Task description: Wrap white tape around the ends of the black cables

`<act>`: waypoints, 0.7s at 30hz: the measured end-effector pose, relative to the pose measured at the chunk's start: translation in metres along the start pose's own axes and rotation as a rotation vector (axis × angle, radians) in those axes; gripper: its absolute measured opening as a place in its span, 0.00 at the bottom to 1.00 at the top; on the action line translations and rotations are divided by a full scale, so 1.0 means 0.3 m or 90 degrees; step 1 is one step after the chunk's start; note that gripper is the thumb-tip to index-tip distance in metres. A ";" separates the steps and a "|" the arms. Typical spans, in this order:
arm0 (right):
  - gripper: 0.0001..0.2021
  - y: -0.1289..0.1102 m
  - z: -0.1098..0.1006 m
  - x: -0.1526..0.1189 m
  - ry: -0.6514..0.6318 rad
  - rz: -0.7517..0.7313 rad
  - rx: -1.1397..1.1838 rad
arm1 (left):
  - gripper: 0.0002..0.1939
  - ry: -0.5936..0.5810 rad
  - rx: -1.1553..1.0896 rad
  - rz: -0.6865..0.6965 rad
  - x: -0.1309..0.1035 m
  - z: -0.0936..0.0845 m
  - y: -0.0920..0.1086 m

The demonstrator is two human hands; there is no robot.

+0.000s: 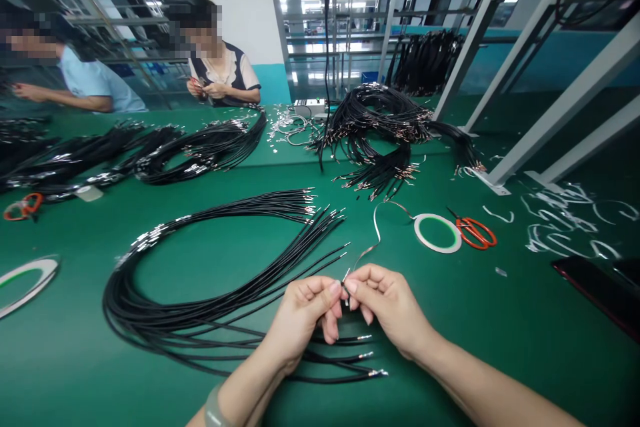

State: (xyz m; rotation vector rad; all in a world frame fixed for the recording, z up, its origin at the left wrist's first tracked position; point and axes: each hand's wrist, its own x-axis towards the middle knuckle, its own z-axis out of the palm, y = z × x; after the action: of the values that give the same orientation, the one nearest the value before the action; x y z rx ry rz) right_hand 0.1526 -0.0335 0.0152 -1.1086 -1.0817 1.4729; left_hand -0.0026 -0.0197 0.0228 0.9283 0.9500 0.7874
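Observation:
My left hand (310, 310) pinches the end of a black cable at the front middle of the bench; a thin pale tip sticks up between the fingertips. Right against it, my right hand (387, 303) is closed with thumb and forefinger on a narrow strip of metallic tape (377, 230). The strip curves back to a flat tape roll (437, 233) with a white rim and green ring. Around my left hand loops a bundle of black cables (200, 310), its stripped ends pointing right. Several loose cable ends lie below my hands. My fingers hide the exact spot where tape and cable meet.
Orange-handled scissors (477, 233) lie beside the roll, with white backing scraps (565, 213) and a dark flat device (600, 293) to the right. Cable piles (375, 113) and metal posts (530, 93) stand behind. Two people (215, 73) work across the bench.

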 end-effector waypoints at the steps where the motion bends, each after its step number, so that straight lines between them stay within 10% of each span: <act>1: 0.10 -0.001 0.001 0.002 0.003 0.013 0.010 | 0.14 -0.003 0.004 0.002 0.001 0.001 -0.001; 10: 0.13 0.012 -0.036 0.037 0.165 -0.043 0.044 | 0.12 0.028 0.074 0.057 0.012 0.005 0.007; 21: 0.29 0.011 -0.008 0.036 0.071 -0.034 0.134 | 0.20 0.027 0.015 0.096 0.015 0.007 -0.013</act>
State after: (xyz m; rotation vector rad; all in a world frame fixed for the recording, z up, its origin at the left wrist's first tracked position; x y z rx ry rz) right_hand 0.1529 -0.0231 0.0101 -0.9929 -0.8514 1.4286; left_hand 0.0017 -0.0179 0.0185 1.0150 0.9361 0.9286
